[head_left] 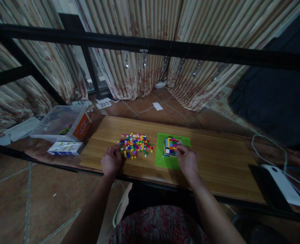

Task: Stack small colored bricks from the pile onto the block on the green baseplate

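A green baseplate (160,159) lies on the wooden table, bearing a low block-shaped build of multicoloured toy bricks (170,146). My right hand (188,163) reaches over the plate's right part, thumb and forefinger pinched together at the build's right side. Whatever sits between those fingertips is too small to make out. Left of the plate, loose small toy bricks (137,144) in many colours are spread in a pile. At the pile's left edge my left hand (111,160) rests with fingers curled together; their tips are partly hidden, and what they hold cannot be seen.
A clear plastic bin (56,127) with an orange label and a white-and-blue box (66,148) stand left of the table (216,162). A white device (283,184) with a cable lies at the right end. A dark metal bar (165,46) with hanging clips crosses beyond.
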Tool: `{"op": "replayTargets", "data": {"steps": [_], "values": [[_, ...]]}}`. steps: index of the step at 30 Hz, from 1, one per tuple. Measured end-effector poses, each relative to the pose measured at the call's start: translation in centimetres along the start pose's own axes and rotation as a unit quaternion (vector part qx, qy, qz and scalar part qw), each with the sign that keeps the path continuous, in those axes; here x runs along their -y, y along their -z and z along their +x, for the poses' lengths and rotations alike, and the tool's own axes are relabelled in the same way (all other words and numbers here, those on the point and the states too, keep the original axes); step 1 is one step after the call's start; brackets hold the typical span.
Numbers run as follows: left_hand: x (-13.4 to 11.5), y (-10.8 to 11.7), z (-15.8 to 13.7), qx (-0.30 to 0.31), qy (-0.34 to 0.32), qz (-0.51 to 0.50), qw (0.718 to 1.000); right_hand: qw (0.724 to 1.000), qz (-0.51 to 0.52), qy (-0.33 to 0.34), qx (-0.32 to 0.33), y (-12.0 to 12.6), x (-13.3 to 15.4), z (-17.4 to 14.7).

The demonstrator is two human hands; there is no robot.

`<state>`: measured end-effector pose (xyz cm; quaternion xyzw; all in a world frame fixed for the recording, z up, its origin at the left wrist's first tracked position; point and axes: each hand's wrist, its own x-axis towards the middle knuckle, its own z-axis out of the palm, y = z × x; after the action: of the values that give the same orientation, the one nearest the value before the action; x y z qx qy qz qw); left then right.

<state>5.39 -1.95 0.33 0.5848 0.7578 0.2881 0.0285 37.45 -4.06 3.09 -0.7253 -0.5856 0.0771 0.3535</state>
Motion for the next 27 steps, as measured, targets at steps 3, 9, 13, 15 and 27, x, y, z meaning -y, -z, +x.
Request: {"op": "replayTargets", "data": {"steps": [3, 9, 13, 15, 27], "values": [[-0.1, 0.0, 0.0, 0.001, 0.007, -0.007, 1.0, 0.999, 0.032, -0.015, 0.0, 0.0, -0.2, 0.1], [-0.1, 0.1, -0.1, 0.008, 0.005, -0.002, 1.0, 0.995, 0.09, -0.043, -0.016, 0.5, -0.8, 0.0], [-0.2, 0.2, -0.1, 0.004, 0.004, -0.007, 1.0, 0.991, 0.115, -0.069, -0.028, 0.6, -1.2, -0.2], [-0.2, 0.2, -0.1, 0.005, 0.008, -0.008, 1.0, 0.988, 0.122, -0.089, -0.044, 0.4, -1.4, -0.2], [-0.3, 0.2, -0.1, 0.008, 0.012, 0.001, 1.0, 0.93, 0.287, -0.216, -0.072, -2.3, -2.9, 0.7]]}}
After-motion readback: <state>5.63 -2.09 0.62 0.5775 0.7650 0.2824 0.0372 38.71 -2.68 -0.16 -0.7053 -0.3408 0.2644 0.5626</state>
